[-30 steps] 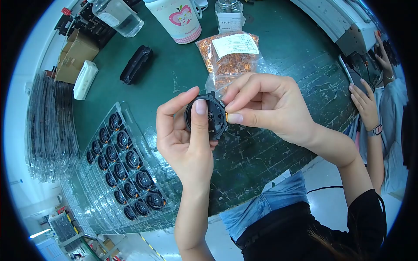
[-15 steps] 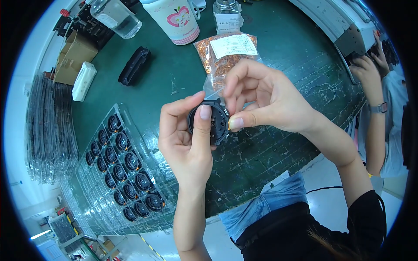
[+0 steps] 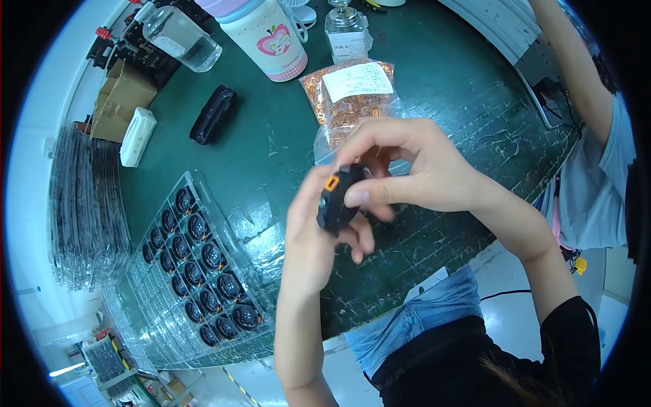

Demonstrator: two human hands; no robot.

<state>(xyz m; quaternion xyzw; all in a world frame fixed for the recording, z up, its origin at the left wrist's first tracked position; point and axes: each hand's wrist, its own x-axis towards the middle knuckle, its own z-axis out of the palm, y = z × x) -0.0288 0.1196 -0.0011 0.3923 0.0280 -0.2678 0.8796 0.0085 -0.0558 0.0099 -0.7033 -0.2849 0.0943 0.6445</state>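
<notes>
A round black watch case (image 3: 337, 203) stands turned on edge between my hands, its side facing up. A small orange frame-shaped piece (image 3: 331, 183) sits on that side. My right hand (image 3: 424, 166) pinches the case, thumb on the near face and the other fingers behind. Around its left and lower side curls my left hand (image 3: 310, 227), somewhat blurred; its thumb is mostly hidden and some fingertips show below the case. Just beyond the hands lies a clear bag (image 3: 346, 112) of small orange pieces with a white label.
To the left, a clear tray (image 3: 230, 234) holds rows of similar black cases. Stacked trays (image 3: 88, 210), a cardboard box (image 3: 122, 102), a white block (image 3: 138, 138) and a black holder (image 3: 213, 115) stand beyond. Bottles and a tumbler (image 3: 261, 41) line the back. A co-worker's arm (image 3: 576, 61) is at right.
The case has been tipped from face-up to on edge, bringing the orange piece into view on top. My left thumb has left its face. The co-worker's arm has moved.
</notes>
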